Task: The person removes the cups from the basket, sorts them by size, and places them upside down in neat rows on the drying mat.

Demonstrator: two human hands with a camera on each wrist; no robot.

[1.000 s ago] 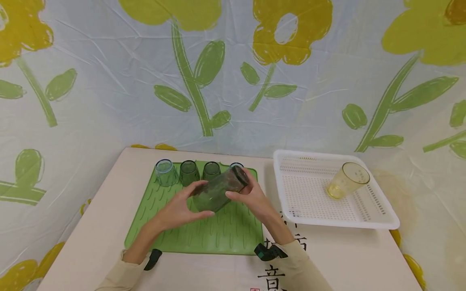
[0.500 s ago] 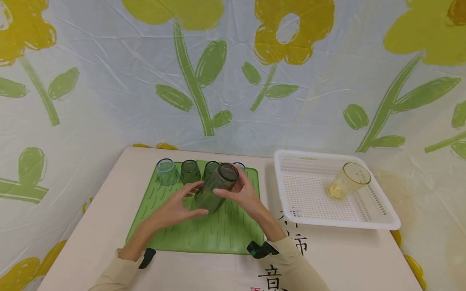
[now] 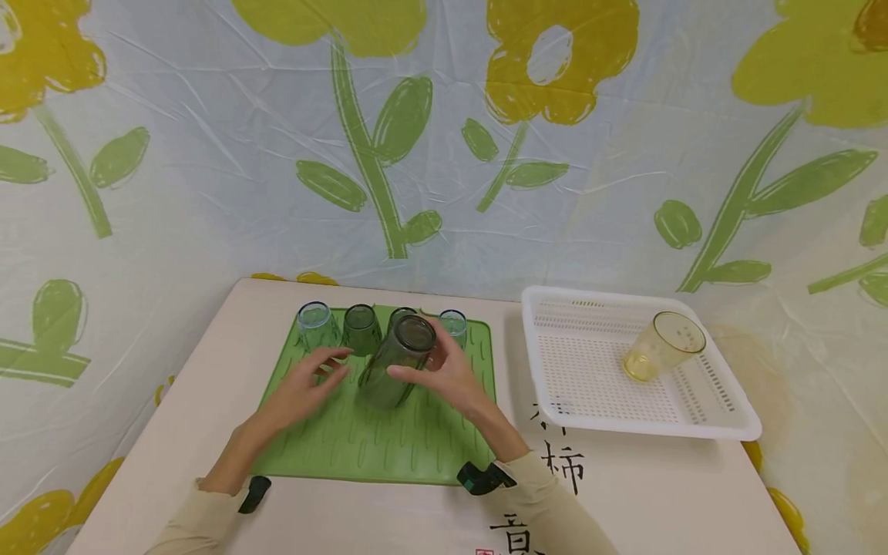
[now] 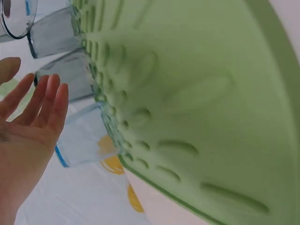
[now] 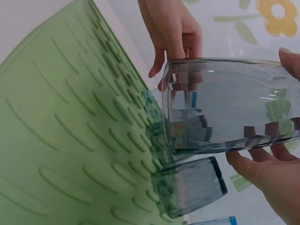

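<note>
A tall smoky grey glass [image 3: 395, 374] is held in the air, base up and tilted, by my right hand [image 3: 447, 376], whose fingers and thumb grip it near the base. In the right wrist view the rim of this glass [image 5: 220, 103] faces the green drying mat [image 3: 347, 455] with a gap between them. My left hand [image 3: 294, 393] is off the glass, to its left over the mat, its fingers loosely spread and holding nothing. Along the mat's back edge stand a blue-rimmed glass [image 3: 319, 325], two smaller grey glasses [image 3: 362, 331] and another blue glass [image 3: 454, 327], all upside down.
To the right stands a white perforated basket [image 3: 576, 420]; a yellow glass [image 3: 662, 347] leans inside it. The pale table [image 3: 666, 486] carries black written characters [image 3: 565, 465] in front of the basket. A flower-printed cloth [image 3: 603, 223] hangs behind.
My left hand has let go of the grey glass and moved left. My right hand has turned the glass more upright, base up, and shifted it left.
</note>
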